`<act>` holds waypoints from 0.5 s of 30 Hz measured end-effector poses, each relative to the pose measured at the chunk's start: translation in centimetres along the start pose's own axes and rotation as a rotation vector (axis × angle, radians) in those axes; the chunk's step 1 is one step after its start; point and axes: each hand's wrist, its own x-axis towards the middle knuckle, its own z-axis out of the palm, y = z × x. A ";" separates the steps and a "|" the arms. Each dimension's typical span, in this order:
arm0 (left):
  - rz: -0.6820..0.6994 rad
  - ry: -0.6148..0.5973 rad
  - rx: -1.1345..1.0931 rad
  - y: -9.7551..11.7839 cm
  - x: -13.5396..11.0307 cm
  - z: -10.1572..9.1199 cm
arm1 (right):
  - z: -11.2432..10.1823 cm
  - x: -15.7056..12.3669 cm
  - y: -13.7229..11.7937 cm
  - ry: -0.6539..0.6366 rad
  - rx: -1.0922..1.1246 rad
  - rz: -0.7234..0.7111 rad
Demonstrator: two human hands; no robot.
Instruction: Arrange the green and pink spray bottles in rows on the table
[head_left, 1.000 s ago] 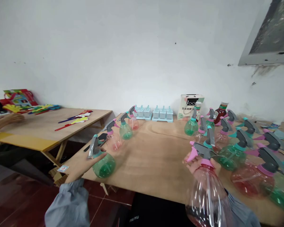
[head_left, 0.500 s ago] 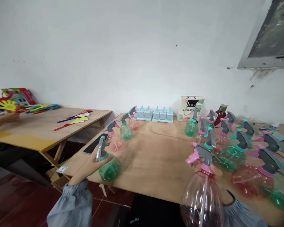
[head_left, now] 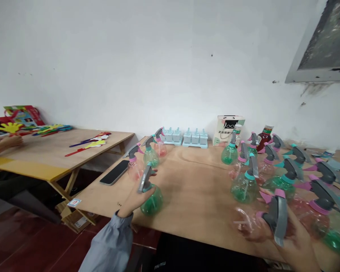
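A: Left hand [head_left: 133, 198], what's its grip?
B: Closed round the neck of the green spray bottle [head_left: 152, 202], upright on the desk [head_left: 192, 189], near the phone [head_left: 115, 172].
A: Right hand [head_left: 294, 241]?
B: Wrapped on the trigger head of the pink spray bottle [head_left: 251, 224], which is tipped sideways. Best to support its body.

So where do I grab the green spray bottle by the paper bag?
Around the green spray bottle's slim neck, under the grey trigger, coming from the left. The belly is round and wide, and other bottles crowd its right.
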 end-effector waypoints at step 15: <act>0.054 -0.206 -0.368 2.6 -1.3 5.5 | -0.9 0.4 3.3 0.059 -0.012 0.092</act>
